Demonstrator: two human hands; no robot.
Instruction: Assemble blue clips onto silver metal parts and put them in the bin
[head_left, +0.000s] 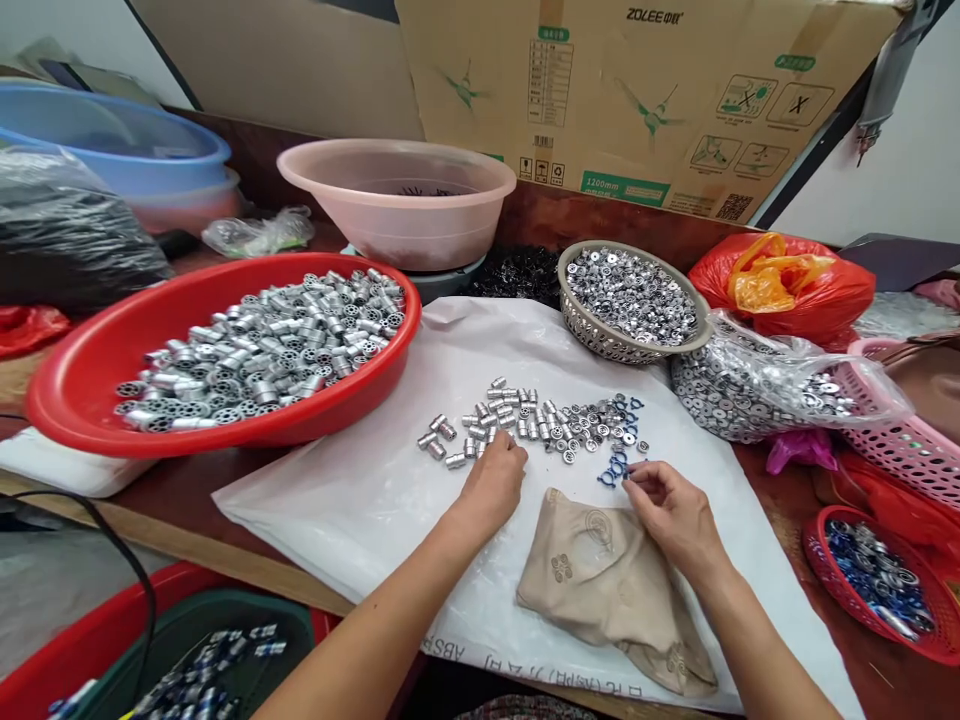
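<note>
A scatter of small silver metal cylinders (517, 415) lies on a white plastic sheet (360, 500), with several blue rings (619, 460) at its right end. My left hand (491, 485) rests on the sheet with fingers curled over the cylinders at the near edge of the scatter. My right hand (671, 510) pinches a small part beside the blue rings; I cannot make out what it is. A beige cloth (607, 585) lies under my right wrist.
A red basin (90, 370) of silver cylinders sits left. A pink basin (397, 200), a woven basket (600, 340) of metal discs, a clear bag (750, 385) of discs and a small red basket (825, 570) of blue parts surround the sheet. Cardboard stands behind.
</note>
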